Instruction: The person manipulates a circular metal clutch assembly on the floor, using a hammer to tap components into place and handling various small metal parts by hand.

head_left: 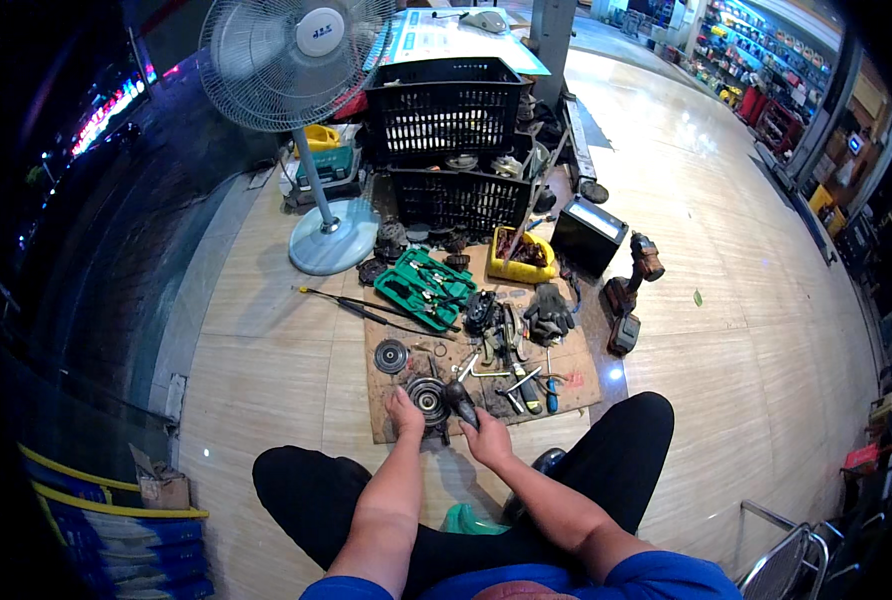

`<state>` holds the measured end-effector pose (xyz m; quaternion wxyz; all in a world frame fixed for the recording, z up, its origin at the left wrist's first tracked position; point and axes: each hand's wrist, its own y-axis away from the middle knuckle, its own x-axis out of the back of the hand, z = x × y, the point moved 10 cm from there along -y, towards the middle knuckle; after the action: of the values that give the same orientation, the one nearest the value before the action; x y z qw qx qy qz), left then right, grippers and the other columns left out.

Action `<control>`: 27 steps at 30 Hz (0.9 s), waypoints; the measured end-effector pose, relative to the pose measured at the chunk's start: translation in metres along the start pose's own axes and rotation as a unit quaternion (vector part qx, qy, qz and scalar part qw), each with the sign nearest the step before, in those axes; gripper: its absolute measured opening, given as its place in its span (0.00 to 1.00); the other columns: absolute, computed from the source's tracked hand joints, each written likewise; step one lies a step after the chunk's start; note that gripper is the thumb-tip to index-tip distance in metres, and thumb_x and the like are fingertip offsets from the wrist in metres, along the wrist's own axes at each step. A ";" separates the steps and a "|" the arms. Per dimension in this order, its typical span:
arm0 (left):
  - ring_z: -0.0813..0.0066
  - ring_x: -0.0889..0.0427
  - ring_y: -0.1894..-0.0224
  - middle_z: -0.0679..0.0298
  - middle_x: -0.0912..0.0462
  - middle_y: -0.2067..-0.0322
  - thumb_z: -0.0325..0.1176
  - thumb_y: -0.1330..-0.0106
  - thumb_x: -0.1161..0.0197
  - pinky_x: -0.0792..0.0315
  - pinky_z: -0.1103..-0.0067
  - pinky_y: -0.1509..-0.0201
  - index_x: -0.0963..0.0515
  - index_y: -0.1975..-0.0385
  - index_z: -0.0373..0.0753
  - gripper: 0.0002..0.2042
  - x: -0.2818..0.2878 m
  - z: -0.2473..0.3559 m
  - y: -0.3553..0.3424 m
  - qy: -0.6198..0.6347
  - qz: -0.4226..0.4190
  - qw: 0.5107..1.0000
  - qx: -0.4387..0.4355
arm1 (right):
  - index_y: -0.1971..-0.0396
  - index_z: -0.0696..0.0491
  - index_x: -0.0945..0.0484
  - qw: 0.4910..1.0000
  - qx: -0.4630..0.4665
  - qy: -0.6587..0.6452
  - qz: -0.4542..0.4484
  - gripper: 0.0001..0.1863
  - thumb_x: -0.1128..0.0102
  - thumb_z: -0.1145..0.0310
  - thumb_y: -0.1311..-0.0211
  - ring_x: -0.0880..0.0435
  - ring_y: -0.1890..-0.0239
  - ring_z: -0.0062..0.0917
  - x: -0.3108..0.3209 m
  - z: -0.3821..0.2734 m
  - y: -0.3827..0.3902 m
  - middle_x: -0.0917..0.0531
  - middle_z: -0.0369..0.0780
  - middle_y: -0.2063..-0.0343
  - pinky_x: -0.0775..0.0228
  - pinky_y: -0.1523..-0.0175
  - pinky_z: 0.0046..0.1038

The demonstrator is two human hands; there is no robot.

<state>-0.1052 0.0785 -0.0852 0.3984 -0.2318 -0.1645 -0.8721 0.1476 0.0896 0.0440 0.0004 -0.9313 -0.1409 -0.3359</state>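
Note:
On the cardboard below me lies a round metal pulley (428,397) with dark grooved rings and a bright centre. My left hand (404,413) grips its left side. My right hand (487,438) is closed round the handle of a dark hammer (457,394), whose head is at the pulley's right edge; whether they touch I cannot tell. A smaller ringed disc (391,356) lies just beyond my left hand. To the right of the hammer are an L-shaped hex key (488,374), a blue-handled screwdriver (552,396) and several other hand tools.
Beyond the tools sit a green tool case (426,288), dark work gloves (549,312) and a yellow container (522,256). A cordless impact wrench (622,296) and a black battery-like box (588,236) stand at right. Black crates (446,108) and a standing fan (334,236) are farther back.

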 end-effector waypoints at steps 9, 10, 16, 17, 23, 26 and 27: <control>0.44 0.35 0.41 0.40 0.31 0.45 0.46 0.26 0.62 0.41 0.62 0.36 0.25 0.52 0.30 0.25 -0.015 0.000 0.002 0.015 -0.030 0.999 0.003 | 0.60 0.58 0.24 0.995 0.075 -0.019 0.056 0.17 0.38 0.60 0.41 0.21 0.66 0.54 0.003 0.002 -0.001 0.20 0.56 0.72 0.29 0.63 0.47; 0.44 0.33 0.43 0.40 0.30 0.46 0.45 0.26 0.62 0.40 0.61 0.36 0.25 0.52 0.30 0.24 -0.017 0.005 0.007 0.022 -0.021 0.999 0.019 | 0.60 0.58 0.24 0.996 0.068 -0.017 0.047 0.17 0.38 0.60 0.41 0.21 0.65 0.54 0.001 0.008 -0.005 0.20 0.56 0.72 0.29 0.62 0.47; 0.42 0.32 0.43 0.40 0.25 0.51 0.39 0.26 0.62 0.40 0.59 0.36 0.25 0.55 0.28 0.21 -0.009 0.006 0.003 -0.071 0.008 0.996 -0.051 | 0.62 0.61 0.24 0.998 0.057 -0.017 0.035 0.18 0.36 0.61 0.43 0.20 0.67 0.55 -0.009 0.011 -0.010 0.20 0.57 0.72 0.28 0.64 0.44; 0.41 0.34 0.41 0.39 0.25 0.50 0.39 0.25 0.62 0.42 0.59 0.35 0.25 0.55 0.28 0.21 -0.008 0.005 0.005 -0.088 -0.007 0.993 -0.073 | 0.58 0.62 0.23 0.999 0.039 -0.027 0.026 0.20 0.36 0.61 0.43 0.19 0.69 0.53 -0.006 0.004 -0.007 0.20 0.56 0.73 0.28 0.65 0.42; 0.45 0.37 0.40 0.43 0.25 0.49 0.44 0.25 0.61 0.45 0.60 0.34 0.24 0.53 0.29 0.24 -0.009 -0.009 -0.004 0.013 0.006 1.000 -0.022 | 0.59 0.58 0.23 0.997 0.028 -0.070 0.025 0.16 0.36 0.64 0.43 0.19 0.68 0.51 -0.002 -0.009 -0.026 0.19 0.54 0.74 0.28 0.65 0.42; 0.46 0.37 0.40 0.44 0.25 0.48 0.45 0.25 0.61 0.45 0.61 0.33 0.24 0.52 0.29 0.24 -0.012 -0.007 -0.001 0.005 -0.016 1.000 -0.019 | 0.58 0.58 0.23 0.995 0.046 -0.072 0.046 0.17 0.35 0.64 0.43 0.19 0.69 0.50 0.003 -0.021 -0.028 0.19 0.53 0.74 0.28 0.65 0.41; 0.46 0.37 0.40 0.44 0.25 0.48 0.45 0.25 0.61 0.45 0.61 0.33 0.24 0.53 0.29 0.24 -0.011 -0.006 0.000 0.003 -0.018 1.000 -0.022 | 0.58 0.58 0.23 0.994 0.054 -0.078 0.057 0.17 0.35 0.63 0.43 0.19 0.69 0.50 0.004 -0.026 -0.027 0.19 0.53 0.74 0.28 0.65 0.41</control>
<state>-0.1003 0.0831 -0.0962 0.3779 -0.2349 -0.1485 -0.8831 0.1269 0.1142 0.0642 0.0588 -0.9598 -0.1053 -0.2534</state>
